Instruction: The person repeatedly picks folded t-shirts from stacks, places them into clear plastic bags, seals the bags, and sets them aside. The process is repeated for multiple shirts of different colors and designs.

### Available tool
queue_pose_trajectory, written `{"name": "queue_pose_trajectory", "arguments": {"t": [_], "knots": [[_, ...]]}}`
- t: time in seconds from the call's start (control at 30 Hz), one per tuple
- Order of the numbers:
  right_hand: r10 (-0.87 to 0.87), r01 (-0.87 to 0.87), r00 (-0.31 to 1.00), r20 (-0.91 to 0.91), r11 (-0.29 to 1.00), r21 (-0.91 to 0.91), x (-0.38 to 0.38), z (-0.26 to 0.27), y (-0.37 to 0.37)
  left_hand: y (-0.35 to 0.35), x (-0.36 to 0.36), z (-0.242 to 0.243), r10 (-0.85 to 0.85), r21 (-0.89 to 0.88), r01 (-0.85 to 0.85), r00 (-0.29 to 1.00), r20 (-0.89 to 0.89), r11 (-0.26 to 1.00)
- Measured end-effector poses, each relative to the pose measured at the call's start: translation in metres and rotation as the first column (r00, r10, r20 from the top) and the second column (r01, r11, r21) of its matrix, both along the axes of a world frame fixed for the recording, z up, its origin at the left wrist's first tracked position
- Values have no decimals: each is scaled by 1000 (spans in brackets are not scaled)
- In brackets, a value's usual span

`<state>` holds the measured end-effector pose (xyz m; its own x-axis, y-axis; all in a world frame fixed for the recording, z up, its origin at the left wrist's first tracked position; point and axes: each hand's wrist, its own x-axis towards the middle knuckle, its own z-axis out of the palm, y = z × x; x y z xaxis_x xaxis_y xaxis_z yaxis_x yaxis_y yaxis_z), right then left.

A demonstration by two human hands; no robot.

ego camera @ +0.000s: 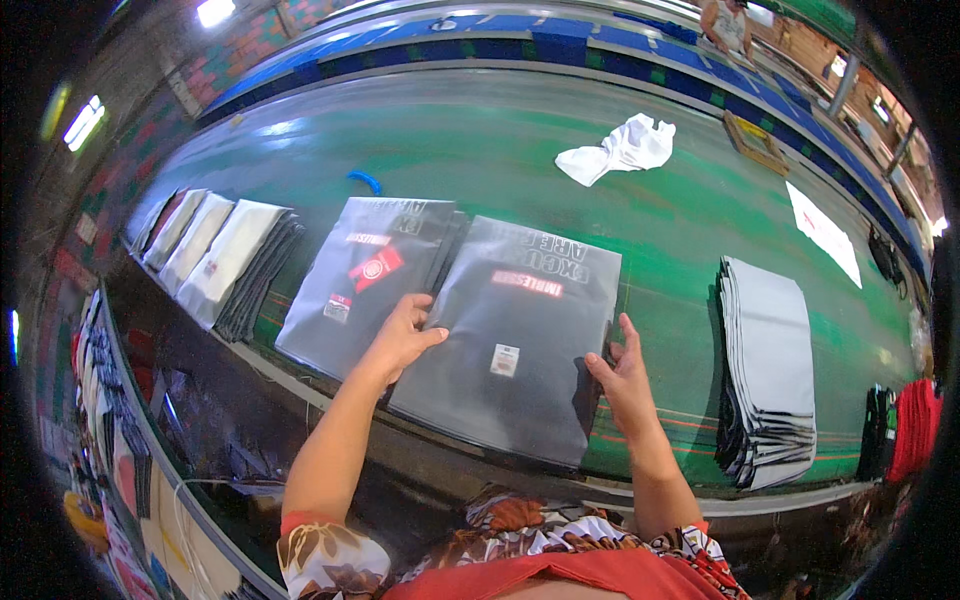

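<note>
Two stacks of dark folded garments in clear plastic bags lie side by side at the near edge of a green table. My left hand [409, 337] rests at the left side of the right bagged stack [540, 322], thumb over its edge, beside the left bagged stack [330, 285]. Along the right stack's other side is my right hand [619, 367], fingers apart, at the bag's edge. A small white sticker [505, 360] is on the right bag. The left bag bears a red tag [376, 269] and a small label [337, 307].
Folded garment piles [225, 255] line the left. A grey-white folded stack [772, 337] stands at right, near red cloth [915, 427]. Farther off lie a white cloth [619, 150], a blue strip [365, 181], a printed sheet [823, 232] and a wooden frame [754, 142]. A person [726, 28] is beyond.
</note>
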<state>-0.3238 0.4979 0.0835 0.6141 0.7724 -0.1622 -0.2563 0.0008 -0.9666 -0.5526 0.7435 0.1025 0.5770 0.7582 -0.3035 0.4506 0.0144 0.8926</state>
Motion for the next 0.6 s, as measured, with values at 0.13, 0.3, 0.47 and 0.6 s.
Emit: {"name": "queue_pose_trajectory", "arguments": {"t": [0.13,0.3,0.47,0.6], "knots": [[-103,114,988,118,989,-94,-7,3,-1,-5,2,10,-57,-51,56,998,-30,997],[-218,260,929,300,960,-107,-12,-3,8,-2,6,-2,-41,24,41,999,15,999],[-218,324,896,388,917,-232,-18,-15,8,2,2,-22,-1,65,-2,999,49,998],[-284,354,880,381,927,-126,-19,-31,1,-11,8,-2,-62,294,88,994,-95,952]]}}
